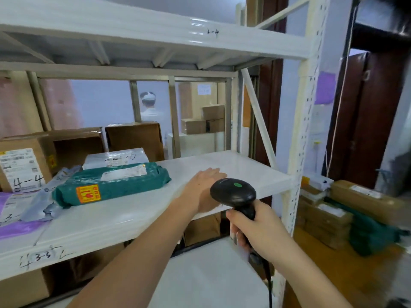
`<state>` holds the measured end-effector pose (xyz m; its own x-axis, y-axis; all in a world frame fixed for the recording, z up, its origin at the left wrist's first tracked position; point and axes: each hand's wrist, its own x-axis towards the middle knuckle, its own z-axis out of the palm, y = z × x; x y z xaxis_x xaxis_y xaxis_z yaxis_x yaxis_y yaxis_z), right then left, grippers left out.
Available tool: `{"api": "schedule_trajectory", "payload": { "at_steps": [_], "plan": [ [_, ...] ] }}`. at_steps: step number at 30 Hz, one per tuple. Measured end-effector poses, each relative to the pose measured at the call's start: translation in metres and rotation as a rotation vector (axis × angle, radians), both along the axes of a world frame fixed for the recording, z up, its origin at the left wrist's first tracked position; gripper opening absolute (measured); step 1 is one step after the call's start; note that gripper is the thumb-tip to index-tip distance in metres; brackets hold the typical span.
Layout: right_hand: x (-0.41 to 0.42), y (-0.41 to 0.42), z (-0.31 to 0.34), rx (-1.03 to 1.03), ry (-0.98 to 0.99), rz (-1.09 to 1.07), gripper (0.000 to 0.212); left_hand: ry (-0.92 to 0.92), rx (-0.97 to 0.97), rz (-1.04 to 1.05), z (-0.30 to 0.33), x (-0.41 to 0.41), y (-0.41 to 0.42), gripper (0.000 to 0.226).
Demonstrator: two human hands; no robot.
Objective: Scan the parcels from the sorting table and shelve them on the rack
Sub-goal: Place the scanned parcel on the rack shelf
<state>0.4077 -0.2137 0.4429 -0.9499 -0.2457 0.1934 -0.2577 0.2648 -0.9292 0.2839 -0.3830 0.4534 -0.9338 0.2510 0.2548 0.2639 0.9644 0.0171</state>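
Nearest me, my right hand (255,230) grips a black barcode scanner (233,194) by its handle. Beyond it, my left hand (205,187) lies flat, fingers straight, on the white rack shelf (233,165), holding nothing. Farther left rests a green parcel (124,185), cardboard boxes (133,138) behind. The scanner's trailing cable could, I judge, snag the shelf edge.

I see a pale blue-white back wall (100,103) at 11 o'clock. At 3 o'clock stands a dark brown wooden door (375,121). A person in white (149,107) stands behind the grey metal window frame (172,116), near 12.
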Motion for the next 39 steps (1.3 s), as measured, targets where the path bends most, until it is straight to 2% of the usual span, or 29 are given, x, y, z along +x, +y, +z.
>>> {"api": "schedule_trajectory", "payload": {
  "at_steps": [3, 7, 10, 16, 23, 27, 31, 33, 35, 37, 39],
  "plan": [
    [0.002, 0.062, -0.003, 0.032, 0.006, -0.048, 0.017, -0.093, 0.043, 0.006, -0.003, -0.016, 0.073, 0.051],
    [0.004, 0.147, -0.013, 0.058, -0.003, -0.156, 0.016, -0.166, 0.208, -0.046, -0.021, -0.028, 0.168, 0.025],
    [0.005, 0.208, -0.02, 0.06, 0.001, -0.224, 0.013, -0.31, 0.402, -0.142, -0.042, -0.036, 0.233, 0.028],
    [-0.003, 0.302, -0.035, 0.069, 0.014, -0.362, 0.011, -0.4, 0.436, -0.196, -0.093, -0.079, 0.334, 0.022],
    [-0.056, 0.364, -0.06, 0.093, -0.009, -0.458, 0.014, -0.343, 0.36, -0.312, -0.114, -0.141, 0.395, 0.044],
    [-0.102, 0.386, -0.067, 0.077, -0.02, -0.502, 0.008, -0.336, 0.335, -0.307, -0.118, -0.188, 0.42, 0.03],
    [-0.147, 0.407, -0.071, 0.061, -0.06, -0.532, 0.01, -0.341, 0.345, -0.305, -0.132, -0.241, 0.445, 0.068],
    [-0.17, 0.417, -0.076, 0.052, -0.069, -0.541, 0.01, -0.337, 0.336, -0.294, -0.137, -0.263, 0.456, 0.074],
    [-0.193, 0.427, -0.082, 0.052, -0.088, -0.541, 0.008, -0.336, 0.311, -0.282, -0.14, -0.28, 0.466, 0.065],
    [-0.217, 0.439, -0.087, 0.062, -0.11, -0.532, 0.008, -0.325, 0.298, -0.251, -0.144, -0.299, 0.477, 0.043],
    [-0.241, 0.454, -0.092, 0.053, -0.136, -0.52, 0.009, -0.324, 0.318, -0.219, -0.149, -0.32, 0.49, 0.031]
  ]
}}
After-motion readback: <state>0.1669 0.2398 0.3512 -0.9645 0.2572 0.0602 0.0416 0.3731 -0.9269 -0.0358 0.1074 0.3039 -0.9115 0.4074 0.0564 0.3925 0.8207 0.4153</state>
